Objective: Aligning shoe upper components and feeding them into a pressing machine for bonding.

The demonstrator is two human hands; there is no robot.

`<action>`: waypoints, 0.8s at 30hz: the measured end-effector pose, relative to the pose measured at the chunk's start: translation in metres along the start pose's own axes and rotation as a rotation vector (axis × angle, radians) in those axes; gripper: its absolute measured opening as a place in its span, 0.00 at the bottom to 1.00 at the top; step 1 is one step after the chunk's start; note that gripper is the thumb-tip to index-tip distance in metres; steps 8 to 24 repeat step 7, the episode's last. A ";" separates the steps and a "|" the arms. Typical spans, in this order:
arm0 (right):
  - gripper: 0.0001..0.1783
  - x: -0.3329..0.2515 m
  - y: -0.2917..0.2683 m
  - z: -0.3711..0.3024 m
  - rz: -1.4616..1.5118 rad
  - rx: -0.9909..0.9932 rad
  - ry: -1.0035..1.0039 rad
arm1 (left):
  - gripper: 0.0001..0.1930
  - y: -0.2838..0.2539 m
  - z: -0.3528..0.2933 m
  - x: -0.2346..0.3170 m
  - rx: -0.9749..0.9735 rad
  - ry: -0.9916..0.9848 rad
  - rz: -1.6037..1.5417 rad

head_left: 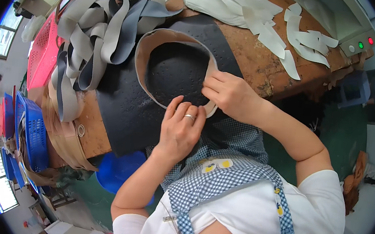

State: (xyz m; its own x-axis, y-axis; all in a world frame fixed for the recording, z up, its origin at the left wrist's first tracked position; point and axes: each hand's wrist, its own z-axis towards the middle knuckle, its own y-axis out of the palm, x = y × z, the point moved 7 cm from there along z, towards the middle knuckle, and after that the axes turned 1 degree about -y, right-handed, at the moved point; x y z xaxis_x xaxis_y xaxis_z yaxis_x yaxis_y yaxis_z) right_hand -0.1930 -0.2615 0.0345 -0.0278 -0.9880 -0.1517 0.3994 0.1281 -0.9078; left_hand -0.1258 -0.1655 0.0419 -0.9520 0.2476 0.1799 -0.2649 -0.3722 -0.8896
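Observation:
A wide strip bent into a ring, a leather-like band [146,52] that is tan inside and grey along its edge, stands on a black pitted mat [126,120]. My right hand [234,96] pinches the band at its right side, fingers curled. Close beside it, my left hand [181,127], with a ring on one finger, grips the near edge of the band, fingers over the rim. The fingertips and the stretch of band between my hands are partly hidden.
A heap of grey strips [114,29] lies left of the mat on the wooden table [259,56]. White cut pieces [268,30] lie at the back right, by a machine box [354,45] with lit buttons. Pink [43,53] and blue baskets [35,129] stand at left.

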 end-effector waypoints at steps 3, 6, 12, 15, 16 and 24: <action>0.12 -0.007 -0.003 -0.012 0.040 -0.030 0.072 | 0.13 -0.005 -0.016 -0.005 -0.005 0.028 0.096; 0.14 -0.023 0.000 -0.020 0.095 0.024 0.096 | 0.15 -0.008 -0.029 -0.008 0.039 -0.040 0.133; 0.16 -0.028 0.003 -0.026 0.115 0.066 0.095 | 0.15 -0.006 -0.030 -0.009 0.027 -0.042 0.130; 0.16 -0.028 0.003 -0.026 0.115 0.066 0.095 | 0.15 -0.006 -0.030 -0.009 0.027 -0.042 0.130; 0.16 -0.028 0.003 -0.026 0.115 0.066 0.095 | 0.15 -0.006 -0.030 -0.009 0.027 -0.042 0.130; 0.16 -0.028 0.003 -0.026 0.115 0.066 0.095 | 0.15 -0.006 -0.030 -0.009 0.027 -0.042 0.130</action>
